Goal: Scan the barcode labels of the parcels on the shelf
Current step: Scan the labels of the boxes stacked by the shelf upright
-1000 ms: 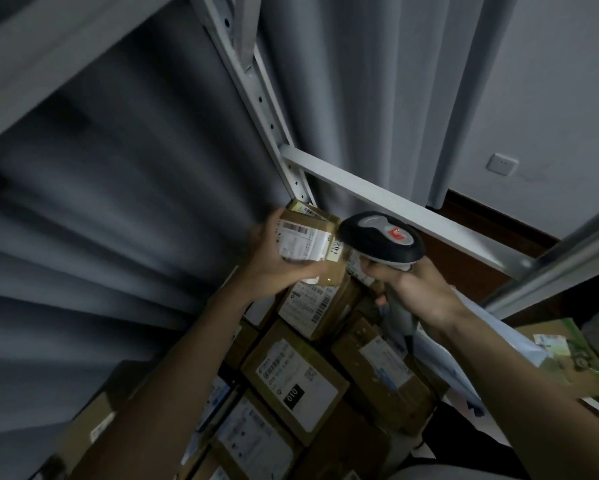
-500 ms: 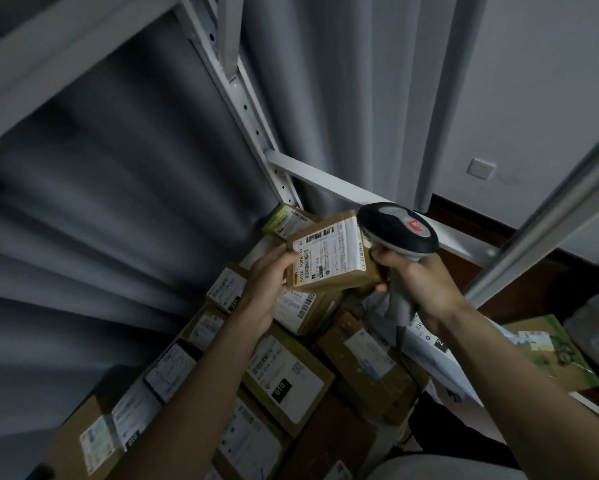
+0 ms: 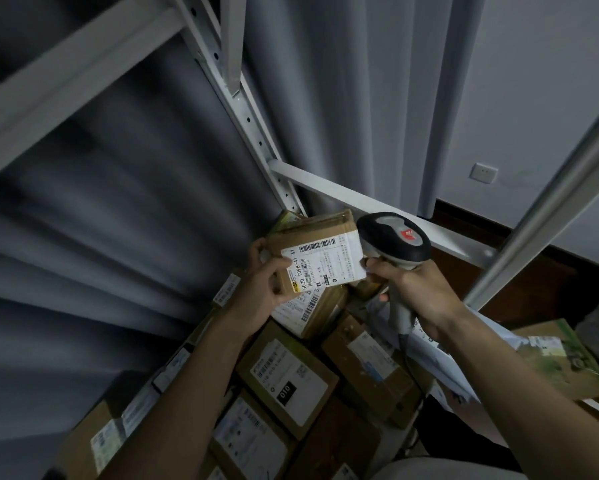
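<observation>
Since half a second ago the small cardboard parcel (image 3: 317, 252) has stayed lifted above the pile, its white barcode label (image 3: 325, 266) now turned a little flatter toward the camera, and the scanner has kept its place at the parcel's right edge. Fingers and thumb of the left hand (image 3: 266, 289) are curled round the parcel's left end, thumb on the label side, holding it clear of the boxes beneath. To the parcel's right, the right hand (image 3: 412, 292) is wrapped tight round the grey handle of the barcode scanner (image 3: 393, 244), whose dark head with a red mark sits just beside the label's right edge, almost touching it. Directly under the held parcel lies another labelled box (image 3: 311, 311), tilted, and below that a pile of brown parcels (image 3: 287, 382) with white labels, one bearing a black "010" patch. Right of the parcel, beyond the scanner, white mailer bags (image 3: 440, 362) and a green printed box (image 3: 564, 362) rest on the shelf. Behind the parcel rise the grey metal shelf upright (image 3: 253, 126) and crossbar (image 3: 360, 199), with a grey curtain (image 3: 343, 98) further back.
</observation>
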